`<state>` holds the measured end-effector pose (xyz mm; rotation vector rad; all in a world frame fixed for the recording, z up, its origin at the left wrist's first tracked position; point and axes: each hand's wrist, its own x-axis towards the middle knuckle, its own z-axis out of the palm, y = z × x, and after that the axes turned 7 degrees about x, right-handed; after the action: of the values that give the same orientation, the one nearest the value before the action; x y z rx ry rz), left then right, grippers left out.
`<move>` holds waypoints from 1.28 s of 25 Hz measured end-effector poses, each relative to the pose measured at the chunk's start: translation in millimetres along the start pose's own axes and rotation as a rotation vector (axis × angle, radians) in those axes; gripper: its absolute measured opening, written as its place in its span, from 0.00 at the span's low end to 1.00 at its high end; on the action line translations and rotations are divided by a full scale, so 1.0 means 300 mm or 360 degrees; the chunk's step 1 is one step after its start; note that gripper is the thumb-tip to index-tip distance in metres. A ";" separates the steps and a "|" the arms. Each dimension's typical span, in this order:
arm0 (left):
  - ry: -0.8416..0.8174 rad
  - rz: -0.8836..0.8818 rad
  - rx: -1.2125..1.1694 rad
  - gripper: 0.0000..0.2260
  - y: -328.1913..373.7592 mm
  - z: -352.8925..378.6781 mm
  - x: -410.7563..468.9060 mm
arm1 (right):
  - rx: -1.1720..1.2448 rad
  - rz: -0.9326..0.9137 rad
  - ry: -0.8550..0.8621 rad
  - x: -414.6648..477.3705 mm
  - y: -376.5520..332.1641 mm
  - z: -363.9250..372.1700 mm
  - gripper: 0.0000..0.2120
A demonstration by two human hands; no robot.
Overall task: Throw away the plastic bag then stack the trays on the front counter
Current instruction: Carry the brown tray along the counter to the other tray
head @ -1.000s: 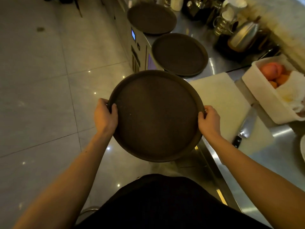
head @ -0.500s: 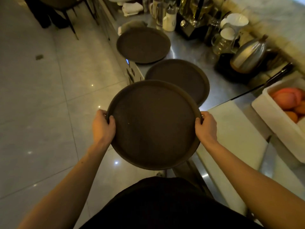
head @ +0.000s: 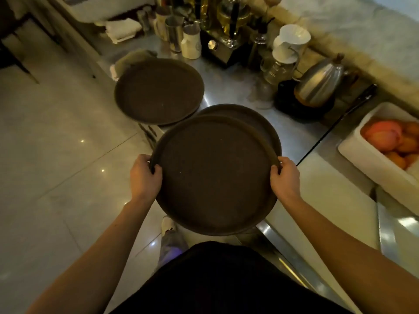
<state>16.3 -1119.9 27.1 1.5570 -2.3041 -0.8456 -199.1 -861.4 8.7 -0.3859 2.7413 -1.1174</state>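
I hold a round dark brown tray point(head: 215, 175) level in front of me, my left hand point(head: 145, 177) gripping its left rim and my right hand point(head: 285, 177) its right rim. It hangs over the counter's front edge and covers most of a second brown tray point(head: 260, 120) that lies on the steel counter point(head: 229, 89); only that tray's far right arc shows. A third brown tray point(head: 158, 91) rests farther along the counter, partly over its edge. No plastic bag is in view.
Behind the trays stand metal jugs point(head: 174, 35), a white pitcher point(head: 191, 44), coffee gear and a steel kettle point(head: 319, 82). A white cutting board point(head: 328, 200) lies at right, beside a white box of orange fruit point(head: 390, 141). Tiled floor point(head: 56, 155) lies to the left.
I have walked forward along the counter with the tray; the held tray now overlaps the nearer counter tray much more than half a second ago. The knife has left the view.
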 end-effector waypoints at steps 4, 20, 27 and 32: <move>-0.0226 0.0250 0.0076 0.10 0.068 -0.045 0.241 | -0.0019 0.0259 0.0175 -0.019 -0.078 0.071 0.14; -0.0731 0.0669 0.0326 0.15 0.255 0.157 0.560 | 0.0021 0.0740 0.0320 -0.018 -0.042 0.111 0.17; -0.0746 0.0712 0.0567 0.16 0.312 0.254 0.562 | 0.0019 0.0795 0.0238 0.062 0.047 0.105 0.17; -0.0735 0.0706 0.0689 0.15 0.328 0.285 0.554 | 0.0036 0.0802 0.0144 0.097 0.081 0.115 0.15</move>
<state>-169.2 -1215.7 -5.2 0.9597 -3.1705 -0.6666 -223.0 -876.2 -34.4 0.3518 2.6662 -1.0391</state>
